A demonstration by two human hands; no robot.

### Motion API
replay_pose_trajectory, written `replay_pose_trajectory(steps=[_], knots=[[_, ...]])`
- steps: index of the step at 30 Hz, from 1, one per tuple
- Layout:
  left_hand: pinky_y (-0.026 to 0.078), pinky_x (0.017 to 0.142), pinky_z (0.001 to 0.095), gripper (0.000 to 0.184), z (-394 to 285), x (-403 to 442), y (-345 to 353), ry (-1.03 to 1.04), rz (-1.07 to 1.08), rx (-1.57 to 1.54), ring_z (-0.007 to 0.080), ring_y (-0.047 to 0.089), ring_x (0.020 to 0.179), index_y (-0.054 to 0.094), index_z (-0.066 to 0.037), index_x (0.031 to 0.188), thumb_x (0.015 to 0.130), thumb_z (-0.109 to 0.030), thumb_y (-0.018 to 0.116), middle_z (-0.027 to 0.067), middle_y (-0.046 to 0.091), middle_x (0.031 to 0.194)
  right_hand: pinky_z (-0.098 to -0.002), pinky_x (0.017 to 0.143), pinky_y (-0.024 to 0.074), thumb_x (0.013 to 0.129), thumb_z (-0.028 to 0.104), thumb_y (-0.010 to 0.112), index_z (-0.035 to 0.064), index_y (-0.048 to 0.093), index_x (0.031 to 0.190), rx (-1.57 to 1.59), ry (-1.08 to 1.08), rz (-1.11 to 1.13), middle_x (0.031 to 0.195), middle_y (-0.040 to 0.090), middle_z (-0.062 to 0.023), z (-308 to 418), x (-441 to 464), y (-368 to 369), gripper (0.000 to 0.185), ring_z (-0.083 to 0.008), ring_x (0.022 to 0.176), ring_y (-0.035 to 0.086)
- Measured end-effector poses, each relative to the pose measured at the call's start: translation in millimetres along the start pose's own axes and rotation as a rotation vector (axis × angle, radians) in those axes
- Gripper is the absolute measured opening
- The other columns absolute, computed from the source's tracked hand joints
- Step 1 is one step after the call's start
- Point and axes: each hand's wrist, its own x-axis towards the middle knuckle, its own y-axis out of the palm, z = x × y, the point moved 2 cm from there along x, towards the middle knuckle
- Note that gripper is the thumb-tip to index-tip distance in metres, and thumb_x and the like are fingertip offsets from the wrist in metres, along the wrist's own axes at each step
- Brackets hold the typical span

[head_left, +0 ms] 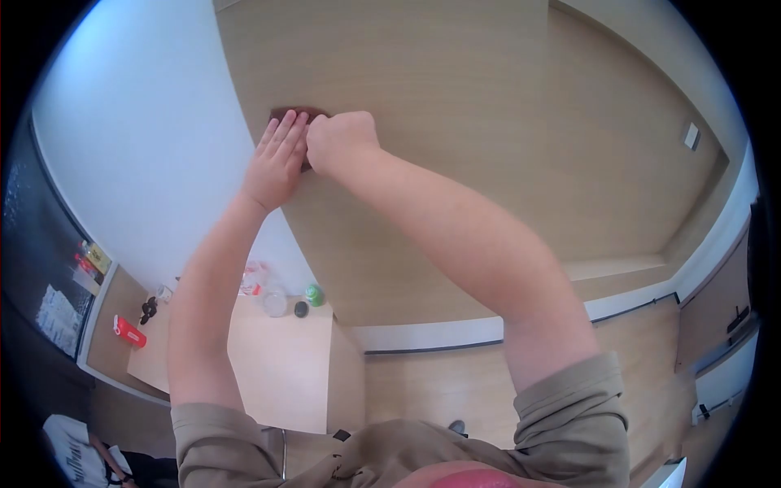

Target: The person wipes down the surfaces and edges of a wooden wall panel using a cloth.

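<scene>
Both my arms reach up to a wood-toned wall panel (455, 98), close to where it meets a white wall. A flat dark brown piece (279, 112) lies against the panel there, mostly hidden behind my hands. My left hand (279, 163) rests flat over it with the fingers stretched out. Beside it, my right hand (345, 141) is closed in a fist at the brown piece's right side. Whatever its fingers hold, if anything, is hidden.
Below on the left, a light desk (281, 366) carries a green can (314, 295), a clear round container (275, 304), a dark round object (301, 309) and a red item (129, 331). A person in a white shirt (73, 451) is at lower left. A wall switch (691, 136) is at right.
</scene>
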Motion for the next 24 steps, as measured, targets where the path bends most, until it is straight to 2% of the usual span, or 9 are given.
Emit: replay_pose_trajectory(steps=[3,6,10,13,15,20,24], knots=[[0.034,0.114,0.0486,0.043,-30,20,6,0.017,-0.031,0.006,0.0314,0.041,0.139,0.055,0.002,0.131,0.090,-0.009,0.048,0.0132,0.048,0.146,-0.0388,0.066,0.0527,0.087,0.018,0.060,0.0052,0.064,0.106,0.098,0.069,0.122,0.094,0.074,-0.0050,-33,-22,-6,0.024,-0.0229,0.088,0.072],[0.035,0.113,0.0486,0.043,-66,55,19,0.041,-0.076,0.026,0.0307,0.043,0.137,0.056,0.001,0.129,0.089,-0.011,0.050,0.0130,0.050,0.144,-0.0387,0.072,0.0540,0.088,0.019,0.058,0.0048,0.062,0.110,0.096,0.094,0.125,0.096,0.074,-0.0073,-79,-47,-17,0.026,-0.0246,0.091,0.072],[0.035,0.114,0.0477,0.043,-121,110,32,0.048,-0.143,0.011,0.0300,0.044,0.137,0.057,0.002,0.129,0.089,-0.013,0.051,0.0138,0.051,0.143,-0.0378,0.073,0.0539,0.089,0.019,0.055,0.0046,0.060,0.111,-0.004,0.197,0.194,0.095,0.074,-0.0085,-140,-80,-37,0.026,-0.0243,0.091,0.072],[0.035,0.113,0.0467,0.036,-157,145,41,0.067,-0.230,-0.058,0.0297,0.045,0.136,0.061,0.002,0.123,0.092,-0.011,0.051,0.0130,0.053,0.142,-0.0375,0.072,0.0540,0.089,0.019,0.052,0.0044,0.060,0.109,-0.097,0.228,0.249,0.096,0.074,-0.0092,-178,-104,-53,0.026,-0.0256,0.091,0.072],[0.036,0.113,0.0455,0.036,-181,168,46,0.071,-0.249,-0.112,0.0285,0.045,0.137,0.061,0.002,0.124,0.092,-0.013,0.053,0.0122,0.052,0.142,-0.0400,0.074,0.0549,0.089,0.021,0.051,0.0039,0.059,0.109,-0.132,0.295,0.252,0.097,0.073,-0.0119,-202,-117,-60,0.027,-0.0284,0.091,0.072],[0.033,0.116,0.0437,0.039,-208,188,55,0.060,-0.344,-0.151,0.0263,0.041,0.139,0.061,0.002,0.125,0.091,-0.016,0.054,0.0107,0.051,0.144,-0.0437,0.077,0.0554,0.091,0.026,0.048,0.0037,0.058,0.109,-0.198,0.329,0.168,0.097,0.073,-0.0150,-228,-137,-54,0.030,-0.0312,0.091,0.071],[0.029,0.119,0.0417,0.044,-197,177,56,0.191,-0.235,-0.054,0.0234,0.038,0.142,0.058,0.000,0.131,0.092,-0.018,0.053,0.0085,0.049,0.147,-0.0449,0.077,0.0551,0.091,0.028,0.047,0.0020,0.057,0.109,-0.187,0.416,0.138,0.095,0.072,-0.0168,-217,-140,-46,0.033,-0.0336,0.092,0.070]])
